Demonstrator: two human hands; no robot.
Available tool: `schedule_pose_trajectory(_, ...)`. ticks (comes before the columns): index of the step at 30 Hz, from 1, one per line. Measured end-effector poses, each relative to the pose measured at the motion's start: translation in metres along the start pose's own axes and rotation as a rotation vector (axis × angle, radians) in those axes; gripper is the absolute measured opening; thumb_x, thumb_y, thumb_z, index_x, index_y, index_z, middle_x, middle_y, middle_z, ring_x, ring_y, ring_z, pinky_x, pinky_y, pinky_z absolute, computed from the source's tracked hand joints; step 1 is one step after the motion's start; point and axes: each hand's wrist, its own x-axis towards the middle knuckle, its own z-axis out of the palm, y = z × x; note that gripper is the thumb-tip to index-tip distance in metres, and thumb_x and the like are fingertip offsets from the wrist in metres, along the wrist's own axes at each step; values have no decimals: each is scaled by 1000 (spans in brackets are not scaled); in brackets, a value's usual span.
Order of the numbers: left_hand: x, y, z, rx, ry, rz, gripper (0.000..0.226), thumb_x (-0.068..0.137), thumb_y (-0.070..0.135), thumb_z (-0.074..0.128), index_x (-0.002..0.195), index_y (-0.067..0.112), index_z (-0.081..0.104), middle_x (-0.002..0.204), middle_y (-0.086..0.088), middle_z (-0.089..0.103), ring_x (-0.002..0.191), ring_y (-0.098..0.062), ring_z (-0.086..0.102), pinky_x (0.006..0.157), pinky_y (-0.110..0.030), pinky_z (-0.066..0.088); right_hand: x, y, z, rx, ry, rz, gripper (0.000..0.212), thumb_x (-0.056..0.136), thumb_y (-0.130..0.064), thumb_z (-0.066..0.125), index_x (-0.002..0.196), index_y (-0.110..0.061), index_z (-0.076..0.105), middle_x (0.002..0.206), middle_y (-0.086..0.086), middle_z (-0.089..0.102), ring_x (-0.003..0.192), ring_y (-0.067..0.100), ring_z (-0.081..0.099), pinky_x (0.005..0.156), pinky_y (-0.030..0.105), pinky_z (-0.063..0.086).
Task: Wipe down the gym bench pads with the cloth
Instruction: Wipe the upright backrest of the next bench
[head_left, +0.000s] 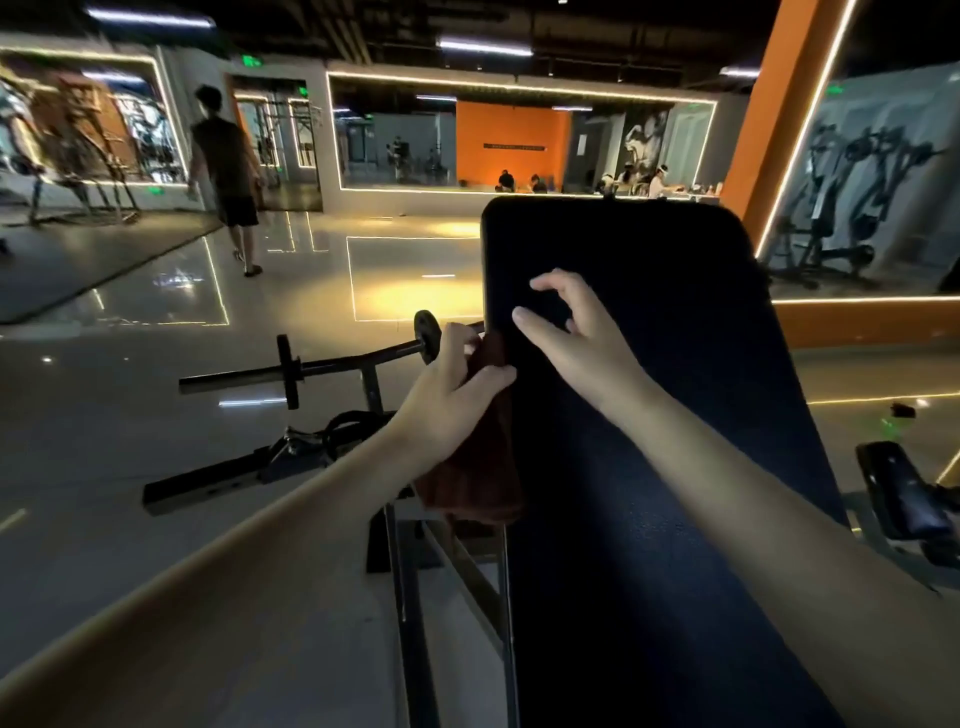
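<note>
Grey glossy floor fills the left side, and a person (228, 171) in dark clothes walks there near a mirror wall. Closer, a black bar (332, 364) with small weight plates sits on a low metal stand. Next comes the left hand (447, 400), which grips a reddish-brown cloth (478, 478) with curled fingers and thumb. The cloth is pressed against the left edge of the bench pad (675, 467) and hangs down below the hand along that side. The long black pad slopes upward and away from the camera. The right hand (566, 332) is over its upper half, with fingers half bent, thumb and first finger spread apart, and nothing held. I cannot tell if the fingertips touch the pad. On the far right are a smaller black pad (904, 493) and, behind it, an orange pillar (769, 130).
</note>
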Motion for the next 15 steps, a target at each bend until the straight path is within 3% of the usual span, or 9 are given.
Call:
schedule_pose_trajectory(1,7,0,-4,42,3,-6,23,100,31,50,111,17,37,84,0,58,67,-5,55,59,-18,43,16,2,1,-87,-10,-9,43,100,-32,54,140,-18,46,155,-4,29,146,8,21,114,21,17)
schedule_pose_trajectory(3,22,-3,-11,165,3,3,25,102,38,44,109,17,33,83,-3,59,72,-16,57,63,-30,44,45,13,4,-322,-46,4,48,103,-35,48,147,-20,39,164,2,13,151,18,10,122,37,7)
schedule_pose_trajectory(5,38,-7,-17,241,22,27,21,105,34,39,105,15,30,80,-5,55,72,-21,54,63,-33,40,69,26,7,-609,-82,67,54,104,-41,39,155,-25,26,166,3,0,153,23,-1,120,53,-7)
schedule_pose_trajectory(7,52,-9,-24,322,71,49,17,105,28,38,104,13,30,85,-5,50,76,-24,51,64,-34,39,85,34,9,-767,-86,148,57,105,-47,32,157,-32,15,166,0,-10,152,26,-10,115,60,-12)
schedule_pose_trajectory(12,80,-11,-33,491,211,78,20,104,23,40,116,7,40,113,-8,41,84,-32,52,71,-41,47,99,49,11,-903,-14,99,60,103,-56,23,157,-37,5,165,-2,-14,151,26,-17,113,60,-18)
schedule_pose_trajectory(15,95,-13,-33,542,241,192,23,103,21,44,122,8,46,126,-11,41,87,-33,56,70,-42,51,97,63,15,-924,71,26,58,103,-56,17,156,-39,4,166,-5,-10,151,21,-15,118,55,-13)
